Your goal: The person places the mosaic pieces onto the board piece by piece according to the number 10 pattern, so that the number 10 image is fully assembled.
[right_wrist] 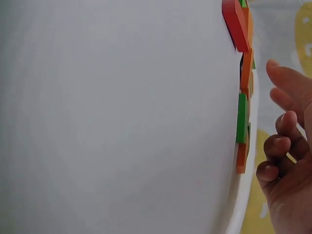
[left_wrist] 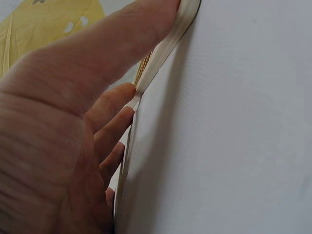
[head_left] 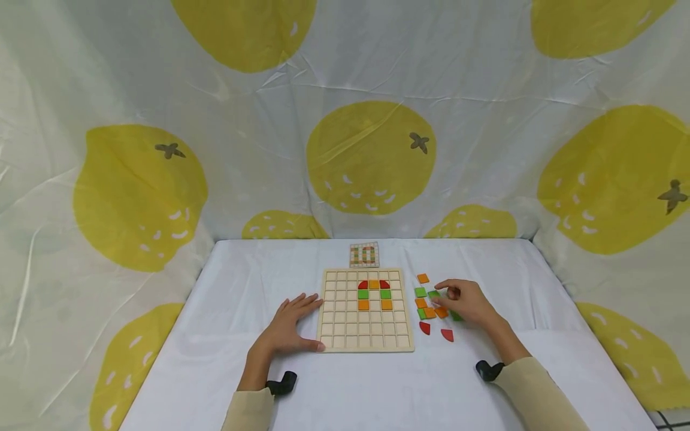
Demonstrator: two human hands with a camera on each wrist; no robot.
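Note:
My left hand (head_left: 291, 326) is spread against the wooden grid board (head_left: 339, 329), its thumb at the near left corner and its other fingers along the left edge. In the left wrist view, the thumb and fingertips touch the board's edge (left_wrist: 165, 53). On the board, red quarter-round tiles, orange square tiles (head_left: 363, 305) and green square tiles (head_left: 385, 294) form an arch. My right hand (head_left: 468, 301) hovers over the loose tiles, fingertips near a green tile (head_left: 433, 294). The right wrist view shows nothing between its loosely bent fingers (right_wrist: 287, 87).
Right of the board lie several loose orange and green squares, with two red quarter-round tiles (head_left: 447, 335) nearer me. A small pattern card (head_left: 364, 255) lies beyond the board's far edge. Lemon-print cloth (head_left: 372, 158) hangs behind the white-covered table (head_left: 356, 389).

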